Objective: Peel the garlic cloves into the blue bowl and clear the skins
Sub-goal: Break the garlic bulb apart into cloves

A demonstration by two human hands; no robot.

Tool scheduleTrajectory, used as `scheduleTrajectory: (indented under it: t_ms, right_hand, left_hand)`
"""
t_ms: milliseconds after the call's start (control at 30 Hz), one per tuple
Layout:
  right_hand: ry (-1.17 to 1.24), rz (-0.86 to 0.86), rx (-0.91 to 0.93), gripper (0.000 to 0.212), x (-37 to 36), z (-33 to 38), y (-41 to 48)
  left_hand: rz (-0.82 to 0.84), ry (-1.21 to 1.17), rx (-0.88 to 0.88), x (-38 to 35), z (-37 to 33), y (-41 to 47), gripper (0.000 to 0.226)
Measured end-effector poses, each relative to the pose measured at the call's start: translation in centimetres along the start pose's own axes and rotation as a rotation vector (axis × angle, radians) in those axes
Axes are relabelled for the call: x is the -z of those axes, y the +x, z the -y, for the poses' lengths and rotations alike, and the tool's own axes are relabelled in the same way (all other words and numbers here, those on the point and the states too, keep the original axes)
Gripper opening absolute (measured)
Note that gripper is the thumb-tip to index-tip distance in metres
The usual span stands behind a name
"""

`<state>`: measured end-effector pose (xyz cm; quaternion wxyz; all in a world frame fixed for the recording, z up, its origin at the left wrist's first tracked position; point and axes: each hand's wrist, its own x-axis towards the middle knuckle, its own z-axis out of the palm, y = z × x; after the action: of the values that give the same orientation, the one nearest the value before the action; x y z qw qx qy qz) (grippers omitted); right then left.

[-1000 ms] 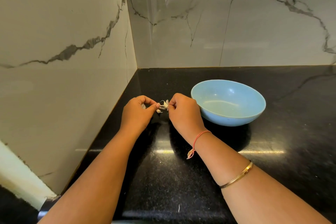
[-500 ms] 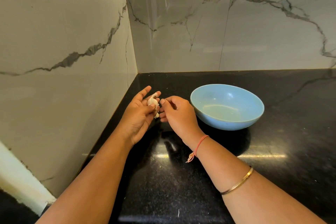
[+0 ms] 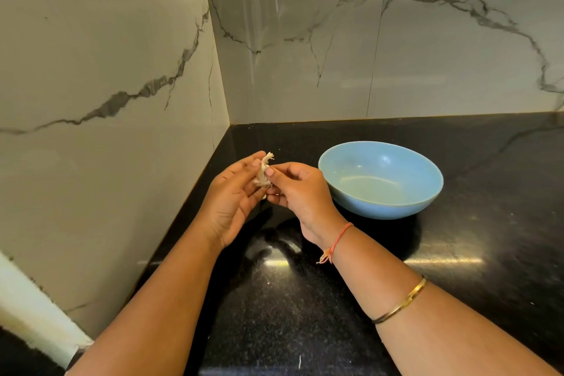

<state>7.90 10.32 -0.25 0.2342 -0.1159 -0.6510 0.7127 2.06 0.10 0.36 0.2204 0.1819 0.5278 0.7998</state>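
A black speckled counter point(image 3: 305, 314) fills the lower half of the frame, meeting grey-veined marble walls point(image 3: 106, 55) in a corner at upper centre. The blue bowl point(image 3: 380, 180) sits right of centre (nothing shows inside it). Just left of it, above the counter, the left hand point(image 3: 232, 201) cradles a papery garlic clove point(image 3: 263, 172) in its fingers while the right hand point(image 3: 300, 192) pinches the clove with thumb and fingertips.

Your garlic clove point(image 3: 263, 172), pale with papery skin fraying at its top, upright, held between your left hand point(image 3: 229, 201) and right hand point(image 3: 302, 192), blue bowl point(image 3: 381, 207) upright on the desk point(image 3: 305, 314), just right.
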Motion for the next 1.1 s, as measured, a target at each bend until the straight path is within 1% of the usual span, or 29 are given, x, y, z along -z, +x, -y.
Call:
scheduleTrajectory:
  t_ms: [100,233,333,400,467,567,667,733,833,967,1100]
  right_hand:
    - [-0.034,-0.042,0.047,0.014,0.1,0.0,0.0]
    - [-0.048,-0.049,0.062,0.017,0.0,0.1,0.0]
    - [0.028,-0.057,0.018,0.024,-0.2,0.2,0.1]
    - [0.054,-0.058,0.018,0.027,-0.3,0.2,0.1]
    - [0.008,-0.062,0.065,0.025,-0.3,0.1,0.1]
    - [-0.094,-0.094,0.13,0.019,-0.3,-0.2,0.3]
    - [-0.229,-0.154,0.185,0.019,-0.4,-0.4,0.6]
    - [-0.308,-0.191,0.225,0.019,-0.5,-0.5,0.6]
    - [-0.372,-0.241,0.254,0.021,-0.7,-0.5,0.6]
    - [-0.319,-0.265,0.196,0.024,-0.7,-0.4,1.0]
    - [-0.094,-0.199,0.049,0.024,-0.5,-0.2,0.9]
  left_hand:
    - [-0.063,0.105,-0.022,-0.1,0.3,0.0,0.025]
    - [-0.084,0.051,-0.028,0.0,0.2,0.1,0.024]
    - [-0.115,0.009,-0.022,-0.1,0.2,0.1,0.017]
    - [-0.121,-0.017,-0.02,-0.1,0.2,0.1,0.021]
    - [-0.111,-0.038,-0.022,-0.2,0.2,0.0,0.024]
    - [-0.116,-0.029,-0.035,-0.4,0.4,0.0,0.021]
    - [-0.16,0.096,-0.087,-0.6,0.7,-0.1,0.013]
    - [-0.187,0.167,-0.13,-0.7,0.9,-0.1,0.013]
    - [-0.186,0.184,-0.158,-0.8,1.1,-0.1,0.015]
    - [-0.172,0.132,-0.14,-0.8,1.2,0.0,0.014]
    - [-0.158,0.057,-0.098,-0.7,1.1,0.2,0.016]
